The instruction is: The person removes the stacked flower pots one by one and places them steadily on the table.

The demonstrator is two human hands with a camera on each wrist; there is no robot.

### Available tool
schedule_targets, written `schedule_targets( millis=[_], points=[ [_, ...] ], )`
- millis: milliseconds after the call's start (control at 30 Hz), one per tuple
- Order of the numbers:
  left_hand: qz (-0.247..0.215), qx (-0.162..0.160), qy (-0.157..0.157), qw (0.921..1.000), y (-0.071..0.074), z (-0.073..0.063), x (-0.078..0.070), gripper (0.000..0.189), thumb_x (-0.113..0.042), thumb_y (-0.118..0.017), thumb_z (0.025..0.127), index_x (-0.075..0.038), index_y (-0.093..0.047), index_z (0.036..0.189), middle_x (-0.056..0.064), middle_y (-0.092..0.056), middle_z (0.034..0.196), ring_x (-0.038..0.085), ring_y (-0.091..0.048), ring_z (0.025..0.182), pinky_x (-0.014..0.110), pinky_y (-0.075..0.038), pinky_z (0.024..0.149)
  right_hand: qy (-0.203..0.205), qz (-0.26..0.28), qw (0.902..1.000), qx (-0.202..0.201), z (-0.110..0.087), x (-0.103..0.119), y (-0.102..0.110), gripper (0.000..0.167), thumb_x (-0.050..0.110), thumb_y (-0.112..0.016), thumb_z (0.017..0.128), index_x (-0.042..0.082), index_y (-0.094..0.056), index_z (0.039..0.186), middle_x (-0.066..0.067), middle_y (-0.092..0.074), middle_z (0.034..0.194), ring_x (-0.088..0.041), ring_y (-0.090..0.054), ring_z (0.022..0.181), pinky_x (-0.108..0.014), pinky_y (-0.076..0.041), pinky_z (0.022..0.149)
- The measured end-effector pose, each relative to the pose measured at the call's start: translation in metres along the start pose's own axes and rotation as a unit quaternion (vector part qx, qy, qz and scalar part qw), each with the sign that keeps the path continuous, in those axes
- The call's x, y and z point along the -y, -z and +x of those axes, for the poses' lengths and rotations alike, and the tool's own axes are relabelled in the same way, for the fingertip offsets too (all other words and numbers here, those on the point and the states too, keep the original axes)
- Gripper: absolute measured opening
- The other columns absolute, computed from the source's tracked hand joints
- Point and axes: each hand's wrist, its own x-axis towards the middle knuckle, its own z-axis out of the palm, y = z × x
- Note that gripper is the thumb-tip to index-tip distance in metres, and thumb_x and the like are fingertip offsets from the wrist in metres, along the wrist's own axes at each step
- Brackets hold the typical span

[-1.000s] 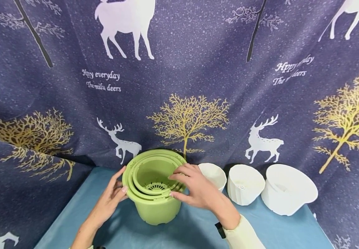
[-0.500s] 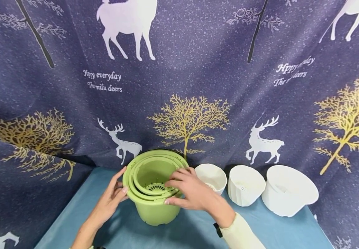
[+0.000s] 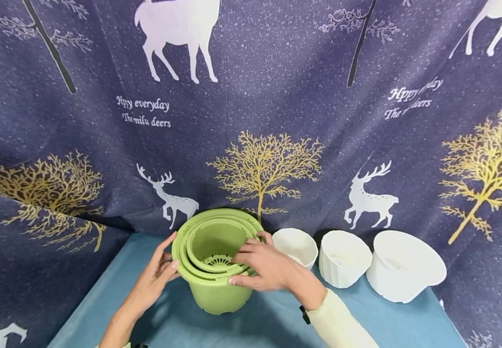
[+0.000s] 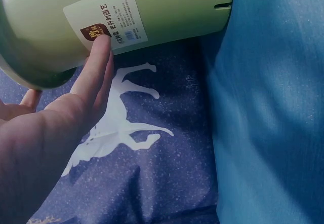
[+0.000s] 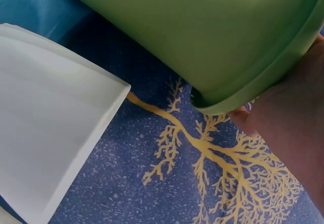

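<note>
A nest of green plastic flowerpots (image 3: 220,297) stands upright on the blue cloth, the smaller ones inside the largest. Slots show in the floor of the innermost pot (image 3: 218,237). My left hand (image 3: 152,279) rests against the left side of the outer pot, thumb and index finger at its rim; in the left wrist view, a straight finger touches the pot's label (image 4: 106,21). At the right side, my right hand (image 3: 266,263) grips the nested rims, thumb outside the outer rim and some fingers curled into the innermost pot. One finger reaches the far right rim.
Three white pots stand in a row to the right: a small one (image 3: 292,241) close beside my right hand, a middle one (image 3: 342,270) and a wide one (image 3: 392,280). Behind hangs a dark blue deer-print cloth (image 3: 273,106), close to the pots.
My right hand has shifted slightly left and closed over the nested rims, its thumb moving left along the outer rim. My left hand and the pots stay about where they were.
</note>
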Motion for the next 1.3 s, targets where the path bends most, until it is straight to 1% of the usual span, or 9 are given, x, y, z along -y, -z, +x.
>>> schedule_targets(
  millis=[133,233,367,500,700,800,900,1200,1300],
  points=[
    [0.0,-0.002,0.0,1.0,0.001,0.0,0.001,0.067,-0.012,-0.046,0.115,-0.027,-0.015,0.172,0.026,-0.055,0.126,0.014,-0.069,0.112,0.028,-0.061,0.095,-0.014,-0.007,0.9989,0.043,0.004,-0.002,0.002,0.046,0.061,-0.058,0.104,0.023,-0.077,0.122,0.011,-0.073,0.119,-0.014,-0.061,0.117,-0.065,-0.03,0.115],
    [0.001,-0.001,-0.003,1.0,0.001,0.0,0.002,0.067,-0.012,-0.046,0.115,-0.026,-0.015,0.172,0.026,-0.056,0.126,0.014,-0.069,0.112,0.028,-0.061,0.095,-0.022,-0.004,0.9977,0.065,0.007,-0.002,0.006,0.045,0.06,-0.058,0.104,0.023,-0.077,0.121,0.01,-0.074,0.119,-0.013,-0.061,0.115,-0.066,-0.029,0.115],
    [0.0,0.001,-0.004,1.0,0.001,0.001,0.003,0.067,-0.012,-0.046,0.115,-0.024,-0.014,0.173,0.025,-0.056,0.126,0.015,-0.069,0.112,0.028,-0.061,0.096,-0.026,0.002,0.9966,0.078,0.008,-0.003,0.009,0.045,0.06,-0.057,0.105,0.023,-0.077,0.119,0.01,-0.074,0.118,-0.013,-0.061,0.113,-0.066,-0.029,0.114],
    [0.001,0.001,-0.005,1.0,0.001,0.002,0.004,0.067,-0.011,-0.046,0.115,-0.021,-0.013,0.173,0.025,-0.056,0.125,0.015,-0.069,0.112,0.027,-0.061,0.095,-0.031,0.005,0.9964,0.079,0.009,-0.003,0.009,0.045,0.061,-0.058,0.104,0.022,-0.078,0.116,0.01,-0.074,0.116,-0.013,-0.061,0.113,-0.066,-0.028,0.115],
    [-0.001,0.0,-0.002,1.0,0.001,0.001,0.004,0.067,-0.011,-0.046,0.115,-0.024,-0.014,0.172,0.025,-0.056,0.125,0.015,-0.069,0.112,0.027,-0.06,0.096,-0.02,0.009,0.9984,0.052,0.007,-0.005,0.004,0.043,0.06,-0.062,0.102,0.02,-0.077,0.109,0.009,-0.074,0.111,-0.014,-0.061,0.112,-0.067,-0.029,0.115],
    [-0.004,0.001,-0.003,1.0,0.001,0.001,0.003,0.067,-0.011,-0.046,0.115,-0.023,-0.014,0.173,0.025,-0.056,0.126,0.015,-0.069,0.112,0.027,-0.06,0.096,-0.008,0.008,0.9995,0.031,0.006,-0.007,0.002,0.04,0.059,-0.065,0.101,0.021,-0.075,0.103,0.01,-0.073,0.105,-0.013,-0.061,0.109,-0.068,-0.031,0.113],
    [-0.005,0.002,-0.005,1.0,0.001,0.001,0.003,0.067,-0.011,-0.046,0.115,-0.021,-0.013,0.173,0.026,-0.056,0.127,0.015,-0.069,0.113,0.027,-0.06,0.096,-0.004,0.011,0.9997,0.022,0.006,-0.008,0.0,0.038,0.059,-0.066,0.1,0.022,-0.073,0.099,0.011,-0.071,0.102,-0.013,-0.06,0.107,-0.068,-0.03,0.114],
    [-0.004,0.002,-0.008,1.0,0.001,0.001,0.003,0.066,-0.01,-0.045,0.115,-0.021,-0.013,0.173,0.026,-0.056,0.127,0.014,-0.069,0.114,0.027,-0.06,0.096,0.009,0.013,0.9999,-0.001,0.005,-0.011,-0.002,0.039,0.061,-0.066,0.099,0.022,-0.071,0.097,0.011,-0.069,0.1,-0.013,-0.058,0.105,-0.066,-0.034,0.111],
    [-0.006,0.003,-0.011,0.9999,0.001,0.001,0.003,0.066,-0.01,-0.045,0.115,-0.021,-0.013,0.173,0.026,-0.056,0.126,0.014,-0.069,0.114,0.027,-0.06,0.096,0.012,0.014,0.9998,-0.006,0.005,-0.011,-0.002,0.04,0.061,-0.068,0.098,0.021,-0.073,0.099,0.011,-0.07,0.101,-0.013,-0.058,0.105,-0.065,-0.035,0.11]
  ],
)
